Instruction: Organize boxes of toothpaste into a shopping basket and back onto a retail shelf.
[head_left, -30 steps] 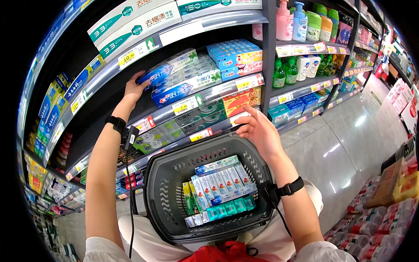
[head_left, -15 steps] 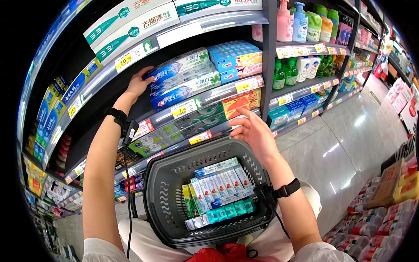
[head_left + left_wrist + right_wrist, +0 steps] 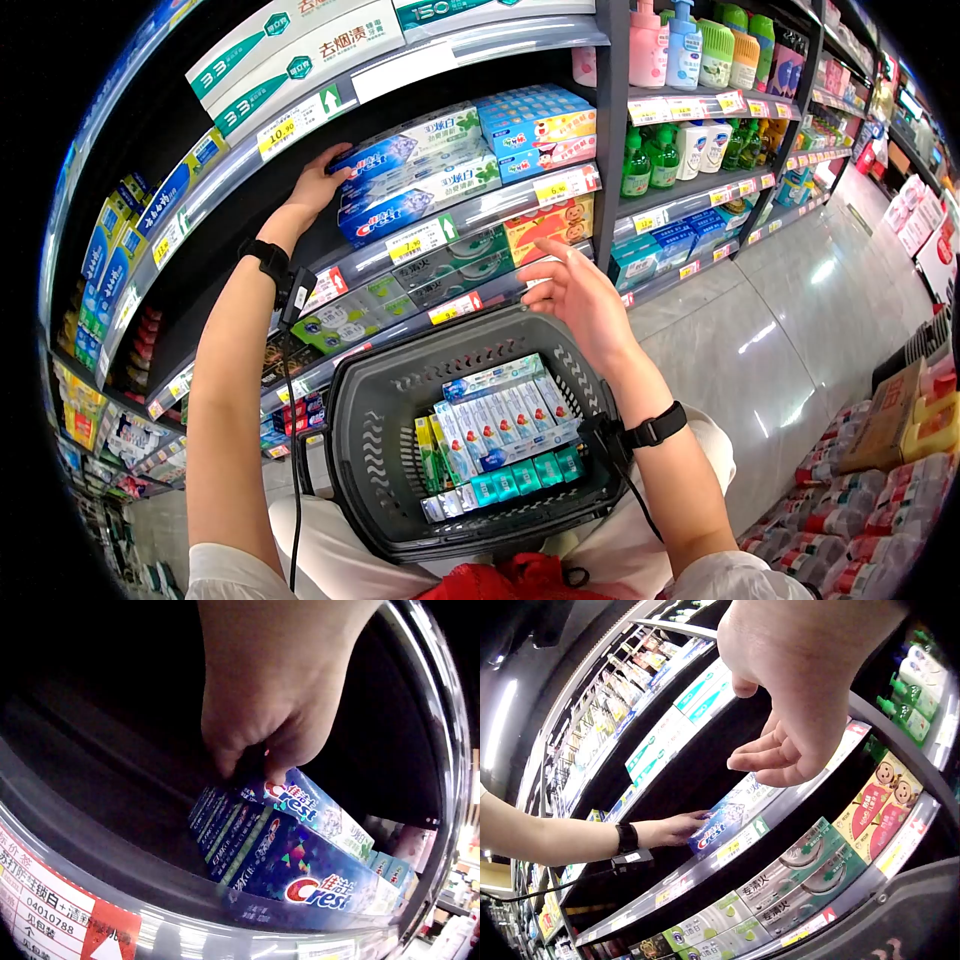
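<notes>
Crest toothpaste boxes [image 3: 420,195] lie stacked on the middle shelf, blue at their left ends and pale to the right. My left hand [image 3: 322,182] is at the left end of the upper toothpaste box [image 3: 296,801]. In the left wrist view its thumb lies on the front face and the fingers bend down at the end, their tips partly hidden. My right hand [image 3: 580,300] hovers over the far right rim of the dark basket [image 3: 375,440], fingers loosely bent and holding nothing. Several toothpaste boxes [image 3: 505,425] lie in rows inside the basket.
Blue children's toothpaste boxes [image 3: 540,130] adjoin the Crest stack on the right. Large white boxes [image 3: 300,60] stand on the shelf above. Green boxes [image 3: 460,268] fill the shelf below. Pump bottles [image 3: 665,160] line the shelves to the right. Wrapped bottles [image 3: 850,500] stand on the floor.
The upper Crest box jutted out to the left a second ago; now it lies more in line with the stack, my left hand still at its end. My right hand has barely moved.
</notes>
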### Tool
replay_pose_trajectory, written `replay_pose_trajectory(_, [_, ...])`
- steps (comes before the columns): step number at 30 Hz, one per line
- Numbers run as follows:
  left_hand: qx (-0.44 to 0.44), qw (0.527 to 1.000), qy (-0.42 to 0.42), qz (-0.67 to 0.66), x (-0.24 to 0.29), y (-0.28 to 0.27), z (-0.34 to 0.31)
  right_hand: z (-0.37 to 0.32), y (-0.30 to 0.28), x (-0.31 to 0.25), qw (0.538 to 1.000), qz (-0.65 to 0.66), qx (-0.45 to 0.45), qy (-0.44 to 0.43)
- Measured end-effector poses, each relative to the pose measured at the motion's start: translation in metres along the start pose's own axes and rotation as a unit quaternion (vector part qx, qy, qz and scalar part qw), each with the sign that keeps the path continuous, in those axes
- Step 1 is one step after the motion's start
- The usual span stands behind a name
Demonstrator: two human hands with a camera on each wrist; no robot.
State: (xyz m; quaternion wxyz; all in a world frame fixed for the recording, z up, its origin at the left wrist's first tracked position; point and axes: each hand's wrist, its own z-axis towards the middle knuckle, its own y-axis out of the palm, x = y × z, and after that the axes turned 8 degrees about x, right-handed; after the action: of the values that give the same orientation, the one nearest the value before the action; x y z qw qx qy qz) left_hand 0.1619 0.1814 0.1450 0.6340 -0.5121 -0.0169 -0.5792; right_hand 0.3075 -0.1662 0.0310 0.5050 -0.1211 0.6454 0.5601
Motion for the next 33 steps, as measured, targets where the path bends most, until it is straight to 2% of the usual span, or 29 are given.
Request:
replay_pose_trajectory(5, [0.017,0.997,0.043,0.063,-0.012,0.004,0.005,-0.001,0.000,-0.001,1.000,0.000,0.013,0.013])
replay_pose_trajectory(7, [0.031,0.994,0.053,0.091,-0.011,0.007,0.005,0.000,0.001,-0.002,1.000,-0.002,0.019,-0.015])
replay_pose_trajectory(9, [0.069,0.979,0.118,0.151,-0.022,0.007,0.014,-0.001,0.000,-0.005,1.000,-0.010,0.006,-0.007])
replay_pose_trajectory(11, [0.140,0.964,0.169,0.147,-0.021,0.009,0.011,0.000,-0.002,-0.007,1.000,-0.019,-0.003,-0.014])
replay_pose_trajectory(12, [0.165,0.959,0.199,0.117,-0.005,0.010,-0.006,-0.002,0.000,-0.010,0.999,-0.022,0.007,-0.026])
replay_pose_trajectory(13, [0.195,0.930,0.279,0.140,0.014,0.014,-0.027,-0.001,-0.001,-0.009,0.999,-0.024,0.004,-0.030])
replay_pose_trajectory(15, [0.153,0.927,0.336,0.072,0.052,0.026,-0.077,0.000,-0.002,-0.013,0.998,-0.041,0.007,-0.036])
replay_pose_trajectory(17, [0.082,0.898,0.424,0.079,0.069,0.046,-0.127,0.001,-0.003,-0.011,0.998,-0.021,0.028,-0.055])
replay_pose_trajectory(18, [-0.002,0.903,0.427,0.050,0.074,0.061,-0.157,0.001,-0.002,-0.012,0.998,-0.026,0.028,-0.056])
replay_pose_trajectory(20, [-0.202,0.904,0.369,0.081,0.066,0.089,-0.209,0.000,-0.002,-0.010,0.997,-0.029,0.029,-0.058])
replay_pose_trajectory(21, [-0.264,0.906,0.328,0.039,0.056,0.109,-0.233,0.000,-0.001,-0.009,0.998,-0.027,0.028,-0.055])
replay_pose_trajectory(23, [-0.378,0.904,0.191,0.057,0.017,0.152,-0.282,0.002,-0.001,-0.008,0.998,-0.031,0.021,-0.059])
replay_pose_trajectory(24, [-0.450,0.873,0.155,0.106,0.006,0.168,-0.299,0.001,-0.001,-0.005,0.998,-0.017,0.020,-0.050])
replay_pose_trajectory(25, [-0.505,0.840,0.155,0.126,-0.006,0.185,-0.310,0.000,-0.001,-0.005,0.999,-0.005,0.020,-0.042])
replay_pose_trajectory(26, [-0.477,0.853,0.188,0.101,-0.035,0.201,-0.331,-0.002,0.001,-0.004,0.999,-0.006,0.025,-0.043])
replay_pose_trajectory(27, [-0.516,0.833,0.158,0.126,-0.032,0.202,-0.336,-0.004,0.004,-0.007,0.999,-0.015,0.025,-0.042])
replay_pose_trajectory(28, [-0.590,0.774,0.147,0.178,-0.054,0.220,-0.346,-0.005,0.004,-0.009,0.999,-0.013,0.025,-0.042])
replay_pose_trajectory(29, [-0.616,0.756,0.156,0.159,-0.065,0.222,-0.354,-0.005,0.003,-0.010,0.999,-0.008,0.024,-0.043])
replay_pose_trajectory(31, [-0.628,0.753,0.126,0.153,-0.074,0.228,-0.362,-0.002,0.002,-0.011,0.998,0.005,0.021,-0.052])
replay_pose_trajectory(33, [-0.613,0.761,0.143,0.160,-0.073,0.229,-0.362,-0.002,0.003,-0.015,0.998,0.009,0.027,-0.047])
